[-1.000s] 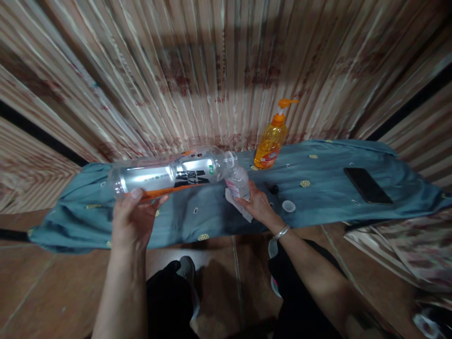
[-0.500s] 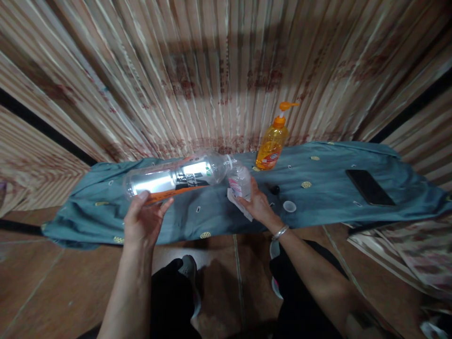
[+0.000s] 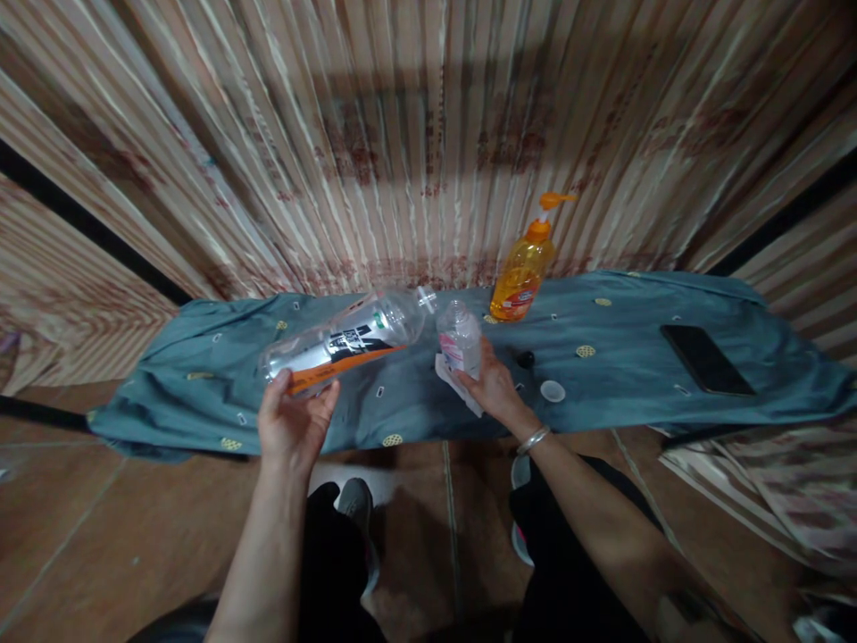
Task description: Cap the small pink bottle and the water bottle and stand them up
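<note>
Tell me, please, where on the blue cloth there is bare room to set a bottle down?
The widest bare patch of the blue cloth lies beyond the left hand. Another lies between the white cap and the phone. It is crowded around the right hand, with the small bottle, soap bottle and black cap.

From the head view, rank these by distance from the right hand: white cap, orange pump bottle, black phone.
From the right hand:
1. White cap, just to its right on the blue cloth.
2. Orange pump bottle, behind it by the wall.
3. Black phone, far right.
</note>
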A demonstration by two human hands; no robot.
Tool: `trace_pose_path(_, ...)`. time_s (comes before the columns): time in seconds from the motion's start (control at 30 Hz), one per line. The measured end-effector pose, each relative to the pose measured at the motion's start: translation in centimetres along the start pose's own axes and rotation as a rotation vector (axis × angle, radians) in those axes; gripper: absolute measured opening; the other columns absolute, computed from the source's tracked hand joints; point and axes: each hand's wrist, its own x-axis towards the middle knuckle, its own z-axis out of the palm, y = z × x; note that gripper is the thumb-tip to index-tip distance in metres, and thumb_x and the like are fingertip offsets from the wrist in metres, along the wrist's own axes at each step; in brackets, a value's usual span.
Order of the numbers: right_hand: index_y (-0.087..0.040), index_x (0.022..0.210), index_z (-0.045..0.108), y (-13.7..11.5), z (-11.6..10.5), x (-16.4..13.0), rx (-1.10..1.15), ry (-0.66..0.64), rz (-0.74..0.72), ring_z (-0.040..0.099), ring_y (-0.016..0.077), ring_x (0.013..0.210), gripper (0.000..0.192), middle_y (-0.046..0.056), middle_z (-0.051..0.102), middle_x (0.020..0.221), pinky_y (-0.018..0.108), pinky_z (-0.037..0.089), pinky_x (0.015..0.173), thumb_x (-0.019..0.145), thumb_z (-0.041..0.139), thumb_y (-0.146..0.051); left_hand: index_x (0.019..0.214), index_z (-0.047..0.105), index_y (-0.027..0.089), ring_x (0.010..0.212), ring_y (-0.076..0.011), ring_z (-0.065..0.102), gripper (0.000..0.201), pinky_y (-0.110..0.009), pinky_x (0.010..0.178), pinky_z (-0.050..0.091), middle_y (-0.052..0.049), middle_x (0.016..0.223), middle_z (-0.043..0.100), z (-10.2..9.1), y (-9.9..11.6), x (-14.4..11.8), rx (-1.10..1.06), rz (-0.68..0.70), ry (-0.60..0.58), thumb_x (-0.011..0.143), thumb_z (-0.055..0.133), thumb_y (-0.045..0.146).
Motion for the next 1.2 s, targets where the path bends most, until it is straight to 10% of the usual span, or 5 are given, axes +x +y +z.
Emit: trace_pose_path(1.2, -0.01, 0.149, 0.04, -0.4, 0.0, 0.1, 0.055, 0.028, 0.024, 0.072, 0.0349, 0.112, 0.077, 0.021, 0.07, 0.131, 0.047, 0.058, 0.094, 0.084, 0.065, -0.041, 0.113, 0.066, 0.018, 0.087, -0.0241, 0.073, 0.042, -0.028, 0.063, 0.062, -0.011, 0.102, 0.074, -1.7, -2.9, 0.7, -0.117, -0.262, 0.003, 0.079, 0.07, 0.041)
